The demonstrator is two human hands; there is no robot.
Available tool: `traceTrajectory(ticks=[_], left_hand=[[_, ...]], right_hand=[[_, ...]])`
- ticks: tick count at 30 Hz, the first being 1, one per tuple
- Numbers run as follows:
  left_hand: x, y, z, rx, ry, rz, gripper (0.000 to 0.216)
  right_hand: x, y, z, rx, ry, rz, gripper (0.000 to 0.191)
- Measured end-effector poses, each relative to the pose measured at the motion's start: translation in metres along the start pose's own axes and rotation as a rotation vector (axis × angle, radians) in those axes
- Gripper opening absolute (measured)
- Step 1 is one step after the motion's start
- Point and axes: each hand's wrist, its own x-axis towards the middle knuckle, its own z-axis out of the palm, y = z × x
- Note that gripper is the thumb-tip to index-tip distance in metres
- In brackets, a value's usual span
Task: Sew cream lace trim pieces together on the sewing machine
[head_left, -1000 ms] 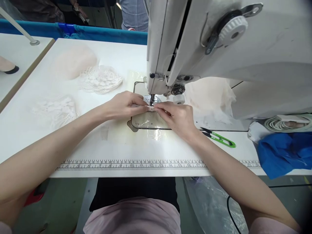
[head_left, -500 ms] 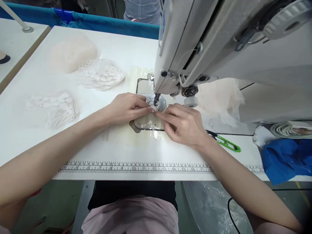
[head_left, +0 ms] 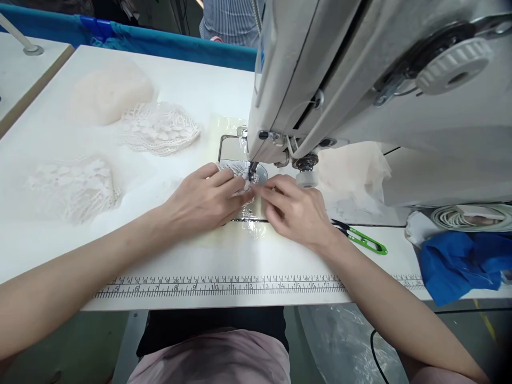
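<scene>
Under the needle (head_left: 252,172), scalloped lace (head_left: 237,172).

Small white openwork lace piece (head_left: 237,170), flat on the metal needle plate (head_left: 263,172), just under the needle (head_left: 252,174).

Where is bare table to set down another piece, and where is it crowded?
Bare: the strip just beyond the ruler; the far patch between lace pile and sewing machine. Crowded: under the needle, where left hand and right hand meet on the lace piece; snips and blue cloth at right.
</scene>
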Motion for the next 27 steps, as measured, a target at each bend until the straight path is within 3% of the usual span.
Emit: traceTrajectory(ticks=[9, 27], left_hand=[[-0.005, 0.019, -0.003, 0.137, -0.017, -0.065, 0.030], [0.000, 0.012, 0.000, 0.144, 0.011, -0.068, 0.028]], right_hand=[[-0.001, -0.003, -0.003, -0.149, -0.012, -0.065, 0.033], [0.000, -0.002, 0.000, -0.279, 0.020, -0.079, 0.033]])
